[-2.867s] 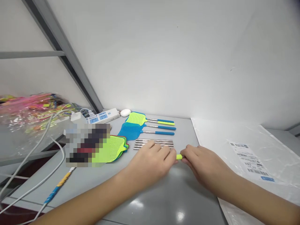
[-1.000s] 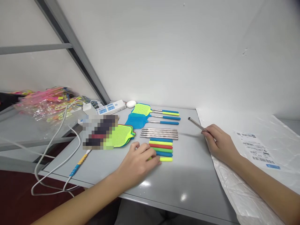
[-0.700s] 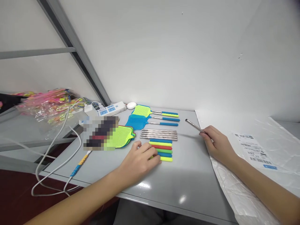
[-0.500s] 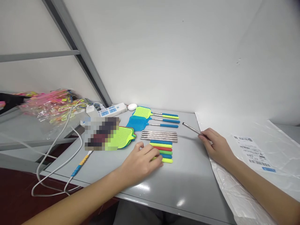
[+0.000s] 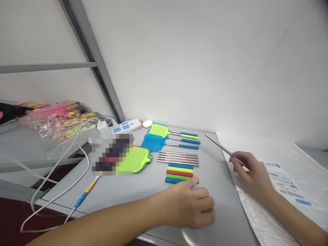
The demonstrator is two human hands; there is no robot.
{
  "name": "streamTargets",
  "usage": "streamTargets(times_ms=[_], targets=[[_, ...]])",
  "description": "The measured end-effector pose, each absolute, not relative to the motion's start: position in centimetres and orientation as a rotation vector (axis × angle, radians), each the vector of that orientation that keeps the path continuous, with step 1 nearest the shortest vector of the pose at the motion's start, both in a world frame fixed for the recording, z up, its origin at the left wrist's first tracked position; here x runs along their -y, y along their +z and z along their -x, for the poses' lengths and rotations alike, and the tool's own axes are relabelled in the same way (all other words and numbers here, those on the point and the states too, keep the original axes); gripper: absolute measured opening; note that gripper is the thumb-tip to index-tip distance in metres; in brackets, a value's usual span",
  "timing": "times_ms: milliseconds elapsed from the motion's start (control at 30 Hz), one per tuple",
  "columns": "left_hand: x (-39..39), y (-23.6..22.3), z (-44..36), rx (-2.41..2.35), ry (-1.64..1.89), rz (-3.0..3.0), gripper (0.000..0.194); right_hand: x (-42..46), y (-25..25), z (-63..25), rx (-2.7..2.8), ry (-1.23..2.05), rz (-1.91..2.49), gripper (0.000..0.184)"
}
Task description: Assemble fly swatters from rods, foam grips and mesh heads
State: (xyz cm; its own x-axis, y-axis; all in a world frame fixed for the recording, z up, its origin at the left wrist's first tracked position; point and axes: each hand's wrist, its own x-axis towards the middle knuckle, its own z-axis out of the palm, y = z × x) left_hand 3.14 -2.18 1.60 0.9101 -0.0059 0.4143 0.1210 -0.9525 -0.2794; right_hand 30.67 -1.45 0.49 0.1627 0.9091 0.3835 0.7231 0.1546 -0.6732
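My left hand (image 5: 191, 205) is curled, palm down, just in front of a row of handle grips (image 5: 179, 173) in blue, yellow, red and green. Its fingers hide a yellow grip, which no longer shows in the row. In my right hand (image 5: 252, 171) is a thin metal rod (image 5: 217, 144), pinched near its lower end and slanting up to the left. Behind the grips lie several similar metal rods (image 5: 178, 159) side by side. Fly swatters with handles, a yellow one (image 5: 159, 130) and blue ones (image 5: 153, 142), lie farther back. Loose swatter heads (image 5: 139, 159) are stacked on the left.
A power strip (image 5: 126, 126) with cables and a white rounded object (image 5: 147, 123) sit by the wall. A blurred patch (image 5: 112, 153) covers something at left. Plastic-wrapped colourful items (image 5: 58, 116) lie beyond the metal frame. A white plastic mailer (image 5: 256, 208) covers the table's right side.
My left hand has moved right and nearer, away from the row, and the front yellow grip has gone from its place. My right hand has shifted right with the rod; the view has tilted slightly.
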Motion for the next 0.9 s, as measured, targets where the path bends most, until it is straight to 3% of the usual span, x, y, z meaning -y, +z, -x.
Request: streamTargets(times_ms=[67,233,400,533,733,900], targets=[[1.8,2.0,-2.4,0.175,-0.559,2.824,0.012,1.9,2.0,-30.3,1.554,0.303,1.630,0.023],[1.0,2.9,-1.3,0.419,-0.430,2.944,0.038,1.6,6.6,-28.8,1.422,0.359,1.784,0.041],[0.5,2.5,-1.1,0.423,-0.450,2.920,0.027,-2.1,9.5,-25.9,1.740,0.238,1.617,0.033],[0.2,1.9,-1.0,0.385,-0.495,2.907,0.021,-6.0,8.5,-22.5,2.162,0.190,1.514,0.031],[-0.1,1.4,-1.0,0.333,-0.582,2.938,0.027,-9.9,5.1,-16.9,2.672,-0.069,1.239,0.023],[0.0,0.9,-1.1,0.347,-0.648,2.986,0.036,-11.2,4.1,-14.2,2.801,0.035,1.138,0.006]])
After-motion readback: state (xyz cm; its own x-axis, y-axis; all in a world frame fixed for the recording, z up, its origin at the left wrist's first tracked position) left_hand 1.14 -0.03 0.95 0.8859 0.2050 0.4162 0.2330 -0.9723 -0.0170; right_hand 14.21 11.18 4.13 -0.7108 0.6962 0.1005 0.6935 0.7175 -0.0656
